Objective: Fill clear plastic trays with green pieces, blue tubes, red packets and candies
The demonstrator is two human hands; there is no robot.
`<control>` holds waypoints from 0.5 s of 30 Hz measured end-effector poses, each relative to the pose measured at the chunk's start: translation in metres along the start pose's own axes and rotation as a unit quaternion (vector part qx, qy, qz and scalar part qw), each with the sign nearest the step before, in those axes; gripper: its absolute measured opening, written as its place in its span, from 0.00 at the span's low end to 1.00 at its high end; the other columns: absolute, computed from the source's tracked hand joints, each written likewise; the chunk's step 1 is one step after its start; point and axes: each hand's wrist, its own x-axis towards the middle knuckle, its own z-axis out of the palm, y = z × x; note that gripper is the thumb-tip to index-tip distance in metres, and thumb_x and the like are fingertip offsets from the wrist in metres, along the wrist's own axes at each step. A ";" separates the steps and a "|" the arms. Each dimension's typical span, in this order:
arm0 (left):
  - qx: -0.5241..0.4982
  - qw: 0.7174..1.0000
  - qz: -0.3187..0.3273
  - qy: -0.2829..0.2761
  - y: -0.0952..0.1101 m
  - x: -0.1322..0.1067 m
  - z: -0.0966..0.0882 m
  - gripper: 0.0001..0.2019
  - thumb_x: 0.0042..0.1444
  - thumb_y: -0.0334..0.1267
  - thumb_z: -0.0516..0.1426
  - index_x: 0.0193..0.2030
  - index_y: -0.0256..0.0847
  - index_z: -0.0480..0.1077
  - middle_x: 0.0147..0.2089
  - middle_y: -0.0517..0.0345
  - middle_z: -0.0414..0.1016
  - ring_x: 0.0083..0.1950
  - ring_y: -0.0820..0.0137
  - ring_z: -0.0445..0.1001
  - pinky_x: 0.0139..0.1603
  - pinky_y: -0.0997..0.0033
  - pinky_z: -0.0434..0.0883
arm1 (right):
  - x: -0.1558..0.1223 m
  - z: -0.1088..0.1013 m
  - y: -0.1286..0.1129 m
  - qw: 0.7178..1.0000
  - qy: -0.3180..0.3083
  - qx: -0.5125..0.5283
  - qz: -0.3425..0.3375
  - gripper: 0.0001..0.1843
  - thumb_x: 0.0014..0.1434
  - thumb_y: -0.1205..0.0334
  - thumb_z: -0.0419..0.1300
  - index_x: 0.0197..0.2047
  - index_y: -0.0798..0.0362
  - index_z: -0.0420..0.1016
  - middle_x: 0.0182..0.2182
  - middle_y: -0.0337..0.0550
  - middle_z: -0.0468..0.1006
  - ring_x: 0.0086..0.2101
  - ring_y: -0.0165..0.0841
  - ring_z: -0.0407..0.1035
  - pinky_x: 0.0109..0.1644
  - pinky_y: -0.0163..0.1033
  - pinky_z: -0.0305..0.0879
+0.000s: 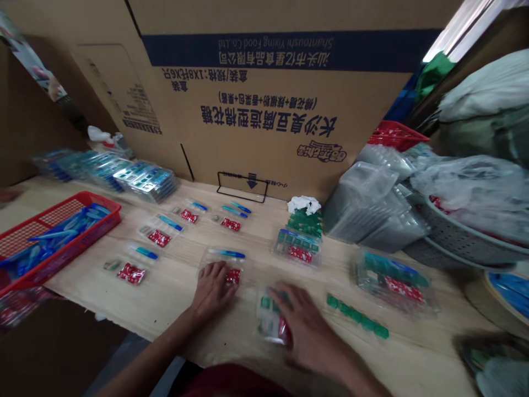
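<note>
My left hand (212, 289) rests over the near edge of a clear plastic tray with a blue pen (233, 254) and a red patterned packet (232, 276). Its fingers are bent and close together; what lies beneath them is hidden. My right hand (308, 325), blurred, closes over another clear plastic tray (268, 328) that holds green squares and a red packet. Its fingertips cover the tray's upper right part. To the right of that hand lies a strip of green squares (357, 316). Just beyond it is a filled clear pack (297, 246).
A red basket (118, 208) of blue pens stands left. Several trays, pens and red packets are spread across the wooden table (173, 300). Stacked packs (144, 179) stand back left. A large cardboard box (264, 149) walls the back. Clear trays (367, 209) and grey baskets (467, 226) stand right.
</note>
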 end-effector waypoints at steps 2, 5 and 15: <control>-0.022 0.999 0.028 -0.015 0.020 -0.009 0.006 0.15 0.54 0.47 0.55 0.44 0.41 0.68 0.51 0.48 0.68 0.49 0.56 0.64 0.47 0.55 0.62 | 0.012 -0.030 0.029 0.994 0.101 -0.046 0.006 0.48 0.39 0.65 0.61 0.64 0.52 0.51 0.60 0.54 0.55 0.57 0.49 0.52 0.59 0.55 0.48; -0.046 0.997 0.051 -0.037 0.056 -0.022 0.015 0.17 0.50 0.44 0.59 0.45 0.40 0.66 0.51 0.48 0.68 0.49 0.56 0.64 0.48 0.54 0.62 | 0.047 -0.055 0.078 0.985 0.140 -0.102 0.026 0.48 0.39 0.62 0.62 0.64 0.56 0.51 0.60 0.58 0.55 0.57 0.52 0.51 0.58 0.56 0.49; -0.143 0.988 0.040 0.031 0.040 -0.015 -0.003 0.12 0.55 0.41 0.55 0.45 0.41 0.64 0.51 0.46 0.68 0.52 0.58 0.65 0.49 0.55 0.66 | 0.018 -0.054 0.117 0.972 0.213 -0.066 0.068 0.29 0.55 0.48 0.56 0.56 0.56 0.62 0.54 0.56 0.66 0.54 0.46 0.59 0.54 0.50 0.56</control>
